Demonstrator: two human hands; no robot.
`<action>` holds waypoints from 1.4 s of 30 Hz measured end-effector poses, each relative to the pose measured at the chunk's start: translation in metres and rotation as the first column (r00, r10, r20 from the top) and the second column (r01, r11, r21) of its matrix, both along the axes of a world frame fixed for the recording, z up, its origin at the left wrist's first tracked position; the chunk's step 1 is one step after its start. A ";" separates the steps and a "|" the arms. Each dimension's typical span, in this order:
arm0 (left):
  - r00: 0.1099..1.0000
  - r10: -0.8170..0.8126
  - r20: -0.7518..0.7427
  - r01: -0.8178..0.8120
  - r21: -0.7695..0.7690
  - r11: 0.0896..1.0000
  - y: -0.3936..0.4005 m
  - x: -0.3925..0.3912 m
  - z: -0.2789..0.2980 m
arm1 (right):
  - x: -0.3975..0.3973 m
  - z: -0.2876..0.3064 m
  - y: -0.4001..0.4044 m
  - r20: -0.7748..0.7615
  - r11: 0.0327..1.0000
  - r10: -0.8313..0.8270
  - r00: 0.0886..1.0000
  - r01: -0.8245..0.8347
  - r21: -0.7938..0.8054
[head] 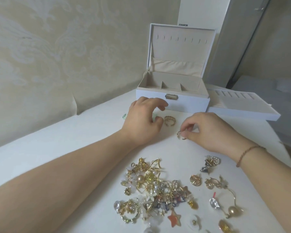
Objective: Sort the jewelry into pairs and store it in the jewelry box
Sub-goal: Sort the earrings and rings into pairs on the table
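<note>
Pinching a small gold ring (181,135) in my right hand (208,132), I pair it with the gold ring (169,121) lying just beside my left hand's (144,118) loosely curled, empty fingers (160,105). Next, I judge, both go into the open jewelry box (173,98) just beyond my fingertips.

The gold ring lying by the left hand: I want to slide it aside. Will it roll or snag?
The gold ring lies flat on the white tabletop, so it probably slides rather than rolls. It looks small and thin, likely light. Its wavy band may catch a fingertip.

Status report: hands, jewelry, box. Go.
Left hand curled, empty, beside gold ring. Right hand pinching small gold piece. Jewelry box open; pile unsorted. Nothing blocking.
</note>
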State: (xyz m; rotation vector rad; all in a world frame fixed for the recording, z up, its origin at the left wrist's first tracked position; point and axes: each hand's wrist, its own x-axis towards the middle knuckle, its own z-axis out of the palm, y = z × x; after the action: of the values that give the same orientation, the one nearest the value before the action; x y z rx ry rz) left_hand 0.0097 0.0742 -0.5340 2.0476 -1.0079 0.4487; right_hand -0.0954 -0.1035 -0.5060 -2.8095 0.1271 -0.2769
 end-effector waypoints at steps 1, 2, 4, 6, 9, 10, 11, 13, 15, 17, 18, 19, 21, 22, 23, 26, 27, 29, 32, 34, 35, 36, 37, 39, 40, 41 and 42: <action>1.000 -0.007 0.005 0.007 0.006 1.000 0.000 0.000 0.000 | -0.002 -0.001 -0.006 -0.002 0.999 -0.033 0.999 0.033 0.039; 1.000 -0.013 0.011 0.013 0.010 1.000 0.000 0.000 0.000 | -0.002 -0.001 -0.011 -0.001 0.995 -0.072 0.997 0.072 0.063; 1.000 -0.018 0.020 0.018 0.014 1.000 0.000 0.001 -0.001 | -0.001 -0.004 -0.021 0.016 0.985 -0.153 0.988 0.151 0.087; 0.999 -0.019 0.030 0.019 0.017 1.000 0.000 0.001 -0.002 | 0.003 -0.008 -0.026 0.054 0.970 -0.220 0.974 0.213 0.114; 0.999 -0.021 0.047 0.020 0.025 0.999 -0.001 0.000 -0.001 | 0.006 -0.016 -0.030 0.091 0.953 -0.271 0.958 0.254 0.167; 0.998 -0.022 0.051 0.021 0.029 0.999 -0.001 0.000 -0.001 | 0.006 -0.017 -0.030 0.105 0.948 -0.277 0.955 0.254 0.192; 0.998 -0.025 0.052 0.024 0.030 0.999 -0.001 0.000 -0.001 | 0.005 -0.016 -0.030 0.127 0.945 -0.278 0.952 0.248 0.211; 0.998 -0.032 0.054 0.031 0.032 0.999 -0.001 0.000 -0.001 | -0.002 -0.005 -0.023 0.206 0.964 -0.229 0.951 0.193 0.182; 0.998 -0.029 0.062 0.027 0.038 0.999 -0.001 0.000 0.000 | -0.014 0.015 -0.002 0.248 0.993 -0.024 0.968 -0.007 0.122; 0.997 -0.026 0.075 0.024 0.030 0.999 -0.002 0.000 0.000 | -0.031 0.034 0.029 0.178 0.938 0.296 0.938 -0.321 0.129; 0.997 -0.027 0.077 0.026 0.019 0.999 -0.002 0.000 -0.001 | -0.040 0.039 0.042 0.117 0.889 0.425 0.898 -0.438 0.134; 0.997 -0.029 0.073 0.028 0.010 1.000 -0.002 0.000 -0.001 | -0.047 0.039 0.052 0.062 0.846 0.513 0.856 -0.517 0.130; 0.998 -0.029 0.058 0.029 0.003 1.000 -0.002 0.000 -0.002 | -0.056 0.032 0.062 0.011 0.806 0.585 0.811 -0.583 0.105; 0.998 -0.029 0.054 0.029 0.006 1.000 -0.002 -0.001 -0.001 | -0.059 0.027 0.065 0.005 0.800 0.593 0.805 -0.590 0.110; 0.998 -0.030 0.054 0.030 0.012 0.999 -0.002 -0.001 -0.001 | -0.061 0.023 0.066 -0.001 0.793 0.600 0.800 -0.595 0.127; 0.998 -0.035 0.058 0.034 0.026 0.999 -0.002 -0.001 0.000 | -0.066 0.014 0.070 -0.032 0.768 0.637 0.770 -0.632 0.102; 0.998 -0.036 0.058 0.034 0.026 0.999 -0.001 -0.001 -0.001 | -0.068 0.013 0.071 -0.044 0.765 0.644 0.764 -0.640 0.079; 0.998 -0.033 0.059 0.032 0.026 0.999 -0.001 -0.001 -0.001 | -0.071 0.012 0.072 -0.061 0.764 0.645 0.762 -0.643 0.046; 0.998 -0.033 0.057 0.031 0.030 0.999 -0.001 -0.001 -0.001 | -0.075 0.013 0.072 -0.046 0.779 0.627 0.778 -0.627 0.012; 0.998 -0.035 0.046 0.033 0.037 0.999 -0.001 -0.002 -0.001 | -0.075 0.014 0.078 0.036 0.786 0.618 0.785 -0.618 0.001; 0.999 -0.034 0.040 0.032 0.044 0.999 -0.001 -0.002 0.000 | -0.074 0.014 0.084 0.068 0.778 0.627 0.776 -0.628 -0.010; 0.999 -0.033 0.038 0.031 0.050 0.998 -0.001 -0.001 0.000 | -0.075 0.014 0.092 0.083 0.763 0.646 0.759 -0.646 -0.024; 0.999 -0.032 0.038 0.030 0.053 0.998 -0.001 0.000 -0.001 | -0.075 0.012 0.099 0.079 0.741 0.672 0.737 -0.671 -0.041; 0.999 -0.032 0.035 0.030 0.058 0.998 0.000 0.000 -0.001 | -0.078 0.010 0.110 0.029 0.712 0.701 0.712 -0.697 -0.091; 0.999 -0.031 0.035 0.029 0.060 0.998 0.000 0.000 0.000 | -0.080 0.009 0.113 0.002 0.713 0.698 0.716 -0.693 -0.106; 0.999 -0.031 0.034 0.029 0.059 0.998 -0.001 -0.001 0.000 | -0.080 0.008 0.114 -0.014 0.722 0.687 0.727 -0.684 -0.103; 0.999 -0.032 0.032 0.030 0.058 0.998 -0.001 -0.001 0.000 | -0.081 0.007 0.114 -0.027 0.736 0.672 0.740 -0.672 -0.085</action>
State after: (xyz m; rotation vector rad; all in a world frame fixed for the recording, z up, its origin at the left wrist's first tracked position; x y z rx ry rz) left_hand 0.0087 0.0737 -0.5338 2.0786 -1.0818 0.4427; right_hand -0.1763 0.0106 -0.4988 -2.7113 -0.9186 -0.1104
